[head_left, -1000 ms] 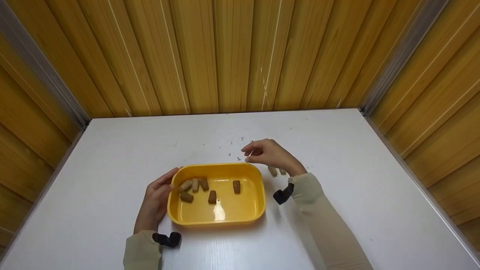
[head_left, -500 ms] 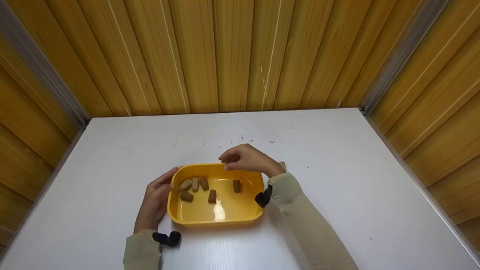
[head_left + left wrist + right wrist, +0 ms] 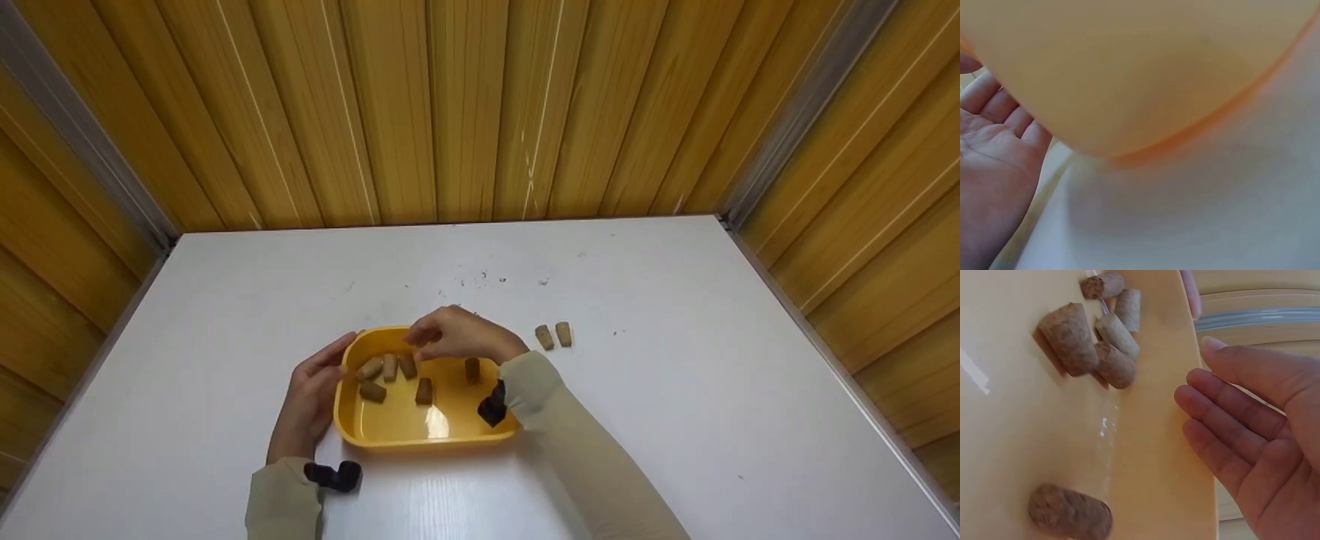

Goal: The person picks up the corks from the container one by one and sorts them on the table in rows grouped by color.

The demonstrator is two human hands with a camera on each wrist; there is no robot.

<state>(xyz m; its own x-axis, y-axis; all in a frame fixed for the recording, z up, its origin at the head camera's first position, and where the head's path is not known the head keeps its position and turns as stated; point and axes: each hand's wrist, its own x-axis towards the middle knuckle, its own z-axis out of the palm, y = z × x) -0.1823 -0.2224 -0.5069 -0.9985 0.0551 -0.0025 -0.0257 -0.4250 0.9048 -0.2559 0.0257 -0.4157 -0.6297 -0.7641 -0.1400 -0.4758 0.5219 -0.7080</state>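
A yellow plastic box stands on the table with several tapered brown corks lying in it, among them a paler cork in the left cluster and a dark cork on the right. My left hand rests against the box's left side, its fingers along the outer wall and thumb at the rim. Over the back part of the box hovers my right hand. The right wrist view shows its fingers loosely bent, holding nothing, beside the box's back wall.
Two more corks, one next to another, lie on the white table right of the box. Small dark crumbs are scattered behind it. Yellow slatted walls enclose the table's back and sides.
My right hand has moved left and nearer, from behind the box's right corner to above its back half. Both corks on the table now show fully. The left hand and box stay put.
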